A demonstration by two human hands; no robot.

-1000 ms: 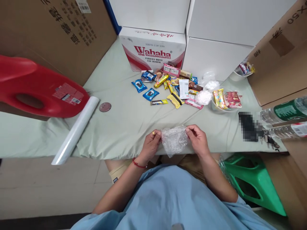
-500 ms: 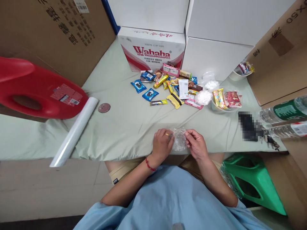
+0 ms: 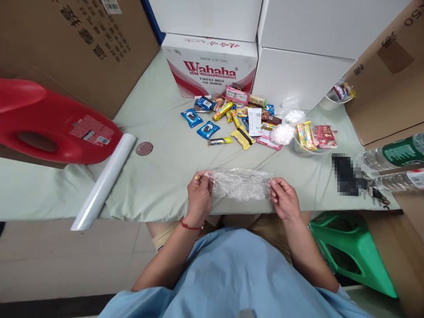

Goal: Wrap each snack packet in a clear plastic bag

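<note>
Between my two hands a clear, crinkled plastic bowl cover [image 3: 241, 183] with a gathered edge is stretched out sideways above the front of the table. My left hand [image 3: 199, 194] pinches its left end between thumb and fingers. At the right end, my right hand [image 3: 285, 197] grips the edge the same way. Behind the cover lies a pile of wrapped snacks [image 3: 243, 137]. To the right of the pile is a clear plastic bowl [image 3: 309, 152] with a yellow and a red packet in it. Crumpled white plastic bundles [image 3: 282, 134] sit beside the bowl.
A white plastic roll [image 3: 104, 181] and a red jug [image 3: 59, 128] lie at left, near a round brown disc [image 3: 144, 148]. A Wahaha carton [image 3: 212, 66] stands behind. Bottles [image 3: 402, 152] and keys [image 3: 377, 194] are at right, above a green stool [image 3: 357, 256].
My hands have moved apart, the left one leftward and the right one slightly rightward. The bunched plastic cover between them is now stretched wide.
</note>
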